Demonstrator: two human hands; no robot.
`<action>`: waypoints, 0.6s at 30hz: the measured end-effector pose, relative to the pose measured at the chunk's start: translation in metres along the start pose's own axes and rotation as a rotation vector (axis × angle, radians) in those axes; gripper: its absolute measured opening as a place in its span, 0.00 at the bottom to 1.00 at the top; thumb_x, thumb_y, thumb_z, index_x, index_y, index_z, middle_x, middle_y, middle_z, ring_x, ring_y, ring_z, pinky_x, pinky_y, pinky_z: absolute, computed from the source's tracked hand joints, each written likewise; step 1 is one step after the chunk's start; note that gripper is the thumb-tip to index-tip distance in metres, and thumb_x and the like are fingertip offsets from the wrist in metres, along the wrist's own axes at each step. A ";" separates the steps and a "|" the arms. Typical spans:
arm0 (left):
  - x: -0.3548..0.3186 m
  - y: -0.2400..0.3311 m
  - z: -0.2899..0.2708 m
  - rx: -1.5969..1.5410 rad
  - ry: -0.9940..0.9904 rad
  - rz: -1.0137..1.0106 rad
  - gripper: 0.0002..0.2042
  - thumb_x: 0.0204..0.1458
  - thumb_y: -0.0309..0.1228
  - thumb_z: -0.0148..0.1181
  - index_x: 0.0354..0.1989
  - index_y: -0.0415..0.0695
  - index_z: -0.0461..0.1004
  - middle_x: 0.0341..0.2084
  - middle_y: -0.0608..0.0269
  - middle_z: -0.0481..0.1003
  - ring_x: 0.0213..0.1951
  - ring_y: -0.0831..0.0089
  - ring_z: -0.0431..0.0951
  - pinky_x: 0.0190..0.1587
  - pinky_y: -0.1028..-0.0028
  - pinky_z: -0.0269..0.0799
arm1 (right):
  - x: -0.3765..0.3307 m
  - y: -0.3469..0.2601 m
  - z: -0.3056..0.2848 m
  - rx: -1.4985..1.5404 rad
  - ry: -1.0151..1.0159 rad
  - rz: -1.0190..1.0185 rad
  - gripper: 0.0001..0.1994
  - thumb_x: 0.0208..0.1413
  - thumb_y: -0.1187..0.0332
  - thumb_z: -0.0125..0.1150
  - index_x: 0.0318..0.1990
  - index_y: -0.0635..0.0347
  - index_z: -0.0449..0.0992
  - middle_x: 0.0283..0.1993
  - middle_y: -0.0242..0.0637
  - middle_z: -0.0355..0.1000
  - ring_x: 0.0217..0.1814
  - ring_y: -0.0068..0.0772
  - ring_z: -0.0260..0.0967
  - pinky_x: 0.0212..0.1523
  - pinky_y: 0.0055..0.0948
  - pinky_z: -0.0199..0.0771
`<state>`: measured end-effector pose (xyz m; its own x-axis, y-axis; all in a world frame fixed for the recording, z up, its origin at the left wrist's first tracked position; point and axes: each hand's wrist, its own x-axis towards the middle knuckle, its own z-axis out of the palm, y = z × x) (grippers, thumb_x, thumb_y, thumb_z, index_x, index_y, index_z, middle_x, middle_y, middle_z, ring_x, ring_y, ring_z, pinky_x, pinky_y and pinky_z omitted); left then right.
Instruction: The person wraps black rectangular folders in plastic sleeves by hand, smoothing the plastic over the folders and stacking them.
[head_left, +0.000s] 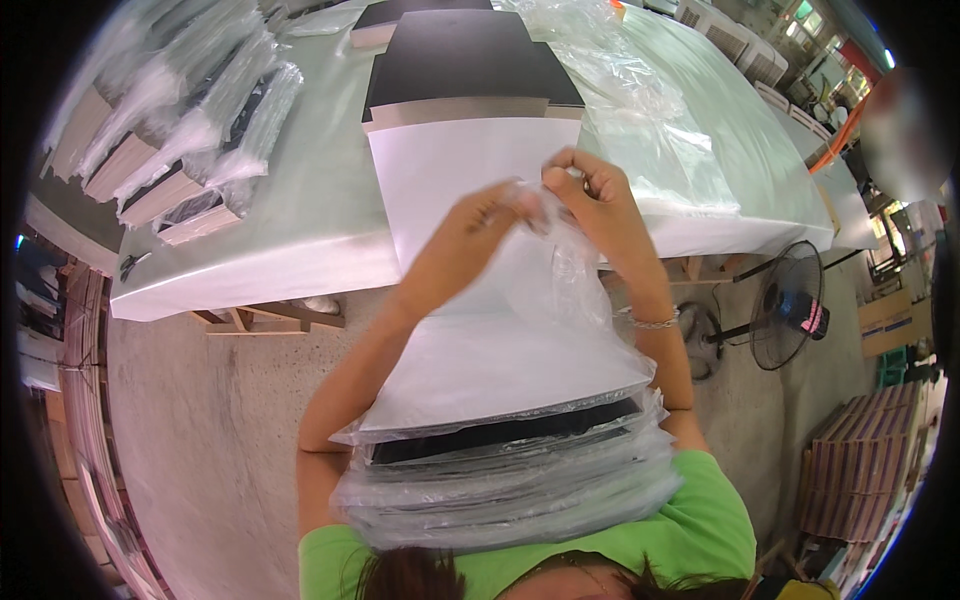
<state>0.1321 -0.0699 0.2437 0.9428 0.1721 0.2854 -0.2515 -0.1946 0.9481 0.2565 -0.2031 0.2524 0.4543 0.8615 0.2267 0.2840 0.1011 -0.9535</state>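
Above the near edge of the table, my left hand (488,222) and my right hand (603,197) are close together. Both are closed, pinching the gathered mouth of a clear plastic bag (575,265); the left fingertips are a little blurred. The bag runs down toward me, over a white sheet (500,370) on top of a thick pile of plastic-wrapped sheets (510,490) against my body. A black layer shows within that pile. Beyond my hands, a large white sheet (430,165) lies in front of a stack of black-topped boards (455,65).
Several plastic-wrapped stacks (190,120) lie on the table's left, with scissors (133,263) at its near left corner. Loose clear plastic bags (660,150) cover part of the right side. A floor fan (790,305) stands at right, and stacked cardboard (865,460) lower right.
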 end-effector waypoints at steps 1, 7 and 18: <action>-0.001 0.004 -0.005 -0.314 0.020 -0.092 0.12 0.57 0.39 0.48 0.34 0.43 0.69 0.27 0.67 0.71 0.35 0.74 0.70 0.47 0.74 0.62 | -0.002 0.008 -0.013 -0.034 -0.106 0.080 0.12 0.59 0.60 0.47 0.33 0.60 0.67 0.23 0.22 0.61 0.22 0.09 0.49 0.22 0.12 0.48; -0.014 0.011 -0.004 -0.749 0.160 -0.609 0.17 0.53 0.46 0.52 0.37 0.43 0.66 0.11 0.78 0.56 0.15 0.90 0.60 0.25 0.83 0.69 | -0.031 0.028 -0.021 0.727 -0.039 -0.119 0.17 0.58 0.54 0.47 0.43 0.59 0.63 0.31 0.32 0.65 0.33 0.24 0.66 0.41 0.29 0.68; -0.026 -0.002 -0.038 -1.331 0.268 -0.086 0.16 0.57 0.38 0.44 0.49 0.42 0.64 0.42 0.55 0.70 0.43 0.65 0.74 0.38 0.69 0.76 | -0.045 0.068 -0.028 0.974 -0.592 0.058 0.26 0.56 0.47 0.43 0.56 0.52 0.55 0.42 0.35 0.63 0.43 0.37 0.66 0.48 0.41 0.69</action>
<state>0.0995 -0.0372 0.2400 0.9333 0.3470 0.0929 -0.3574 0.8711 0.3368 0.2790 -0.2489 0.1826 -0.0977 0.9508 0.2939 -0.6177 0.1737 -0.7670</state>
